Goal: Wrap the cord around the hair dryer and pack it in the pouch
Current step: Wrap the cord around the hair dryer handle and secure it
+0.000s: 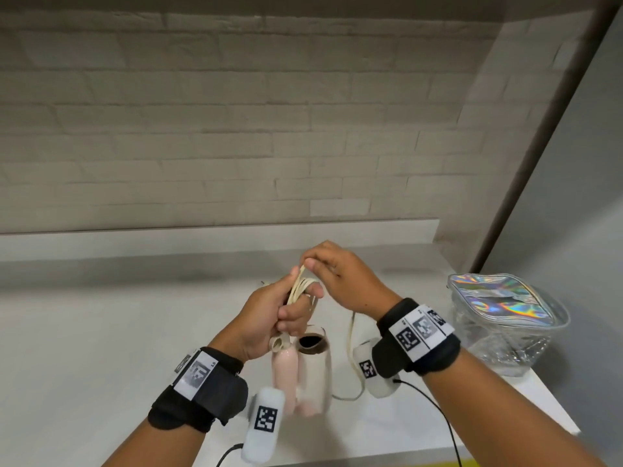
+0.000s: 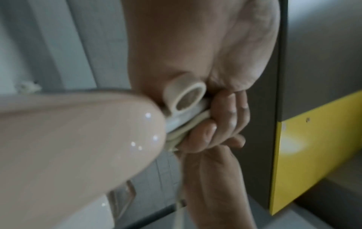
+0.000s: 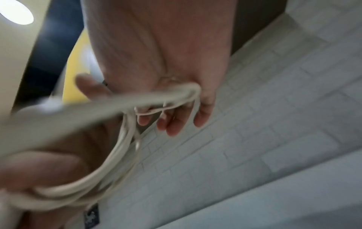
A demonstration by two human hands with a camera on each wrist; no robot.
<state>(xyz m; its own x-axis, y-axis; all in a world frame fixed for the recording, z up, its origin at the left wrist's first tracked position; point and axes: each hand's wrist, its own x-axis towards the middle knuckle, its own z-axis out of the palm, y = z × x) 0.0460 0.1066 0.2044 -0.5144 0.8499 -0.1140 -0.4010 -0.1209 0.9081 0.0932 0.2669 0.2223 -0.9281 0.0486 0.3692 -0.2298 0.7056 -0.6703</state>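
Head: pouch visible | left grip clutches hair dryer; right grip pinches cord

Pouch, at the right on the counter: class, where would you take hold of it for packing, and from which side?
Grip the pouch at its top rim, coming from above and its left. It stands upright and nothing is touching it; its soft, crinkled clear walls would likely buckle under a side squeeze.

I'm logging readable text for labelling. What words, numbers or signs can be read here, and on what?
No words read clearly.
Left black wrist strap: white tag with a pixel marker and small characters, too blurred to read.
Right black wrist strap: pixel markers, small characters unreadable.
Iridescent clear plastic pouch: no text visible.
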